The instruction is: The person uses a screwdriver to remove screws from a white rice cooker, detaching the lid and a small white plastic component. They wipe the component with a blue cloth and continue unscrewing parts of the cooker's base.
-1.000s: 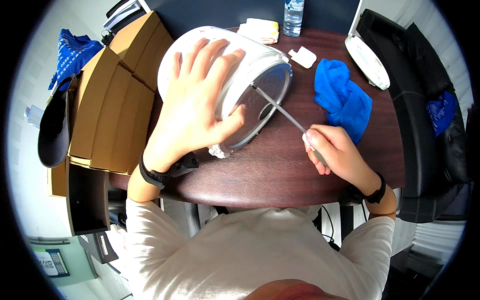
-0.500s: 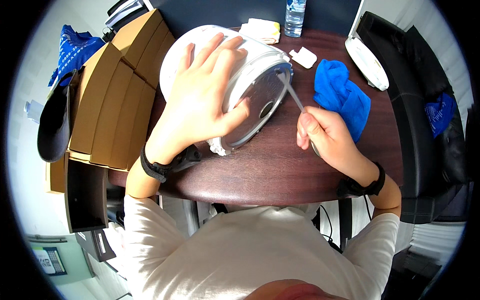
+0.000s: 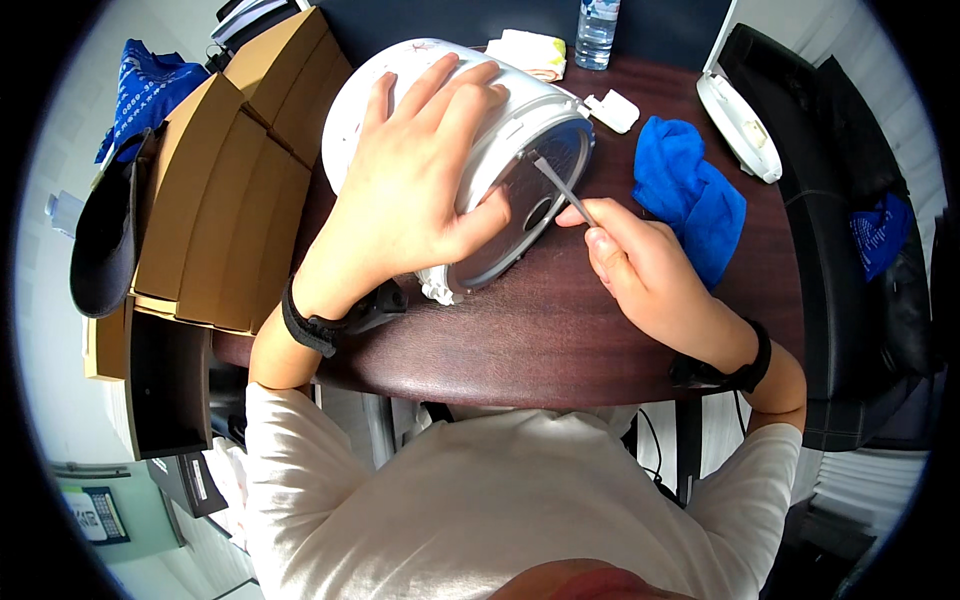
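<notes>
A white rounded appliance (image 3: 350, 110), which looks like a rice cooker, lies tilted on the table with its round metallic end (image 3: 508, 205) facing right. That end has a pale rim and a dark oval opening. My left hand (image 3: 425, 180) grips the appliance, fingers spread over the white shell and thumb at the rim. In my right hand (image 3: 640, 255) is a slim grey brush-like tool (image 3: 560, 182), pinched between thumb and fingers. Its flat, flared tip is at the round end; whether it touches the surface I cannot tell.
Right of the appliance lie a blue cloth (image 3: 690, 200) and a small white plastic part (image 3: 613, 111). Behind stand a water bottle (image 3: 596, 40) and a folded cloth (image 3: 528, 53). A white round cover (image 3: 740, 125) is at the table's right edge, cardboard boxes (image 3: 215, 190) at the left.
My right hand has moved slightly up, with its index finger now along the tool. The tool's tip has shifted left across the round end. My left hand keeps its hold.
</notes>
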Motion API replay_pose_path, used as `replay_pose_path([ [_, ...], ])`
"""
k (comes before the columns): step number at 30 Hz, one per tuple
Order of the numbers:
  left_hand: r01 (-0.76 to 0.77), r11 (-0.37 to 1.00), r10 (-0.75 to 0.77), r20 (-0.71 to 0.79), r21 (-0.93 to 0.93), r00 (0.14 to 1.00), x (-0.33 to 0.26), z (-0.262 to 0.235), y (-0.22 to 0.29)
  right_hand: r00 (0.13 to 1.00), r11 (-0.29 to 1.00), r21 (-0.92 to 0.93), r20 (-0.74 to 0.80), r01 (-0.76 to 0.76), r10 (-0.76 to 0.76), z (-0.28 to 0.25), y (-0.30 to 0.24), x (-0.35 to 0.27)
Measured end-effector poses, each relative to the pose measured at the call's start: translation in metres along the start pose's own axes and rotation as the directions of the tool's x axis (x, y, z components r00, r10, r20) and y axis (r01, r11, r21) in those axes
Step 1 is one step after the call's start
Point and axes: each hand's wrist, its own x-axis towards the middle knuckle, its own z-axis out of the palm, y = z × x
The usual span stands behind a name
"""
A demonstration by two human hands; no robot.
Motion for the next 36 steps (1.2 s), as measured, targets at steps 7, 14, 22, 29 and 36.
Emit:
replay_pose_path([
  [7, -0.006, 1.000, 0.006, -0.005, -0.003, 1.000, -0.001, 0.000, -0.001, 0.999, 0.998, -0.068, -0.030, -0.013, 0.011, -0.001, -0.007, 0.000],
  [14, 0.031, 0.999, -0.032, 0.053, 0.015, 0.998, 0.001, -0.001, 0.002, 0.998, 0.997, -0.069, -0.056, -0.022, 0.018, 0.002, -0.010, -0.001],
  [22, 0.068, 0.995, -0.072, 0.057, 0.078, 0.996, 0.002, 0.001, 0.008, 0.988, 0.901, -0.429, -0.100, 0.067, -0.121, 0.008, -0.015, -0.005],
  [29, 0.058, 0.994, -0.062, 0.040, 0.092, 0.997, 0.006, 0.005, 0.010, 0.997, 0.736, -0.677, -0.069, -0.026, -0.028, 0.000, -0.027, -0.003],
  [36, 0.073, 0.993, -0.078, 0.045, 0.087, 0.996, 0.001, 0.002, 0.011, 0.850, 0.095, -0.983, 0.083, 0.155, -0.519, -0.034, -0.023, 0.018],
])
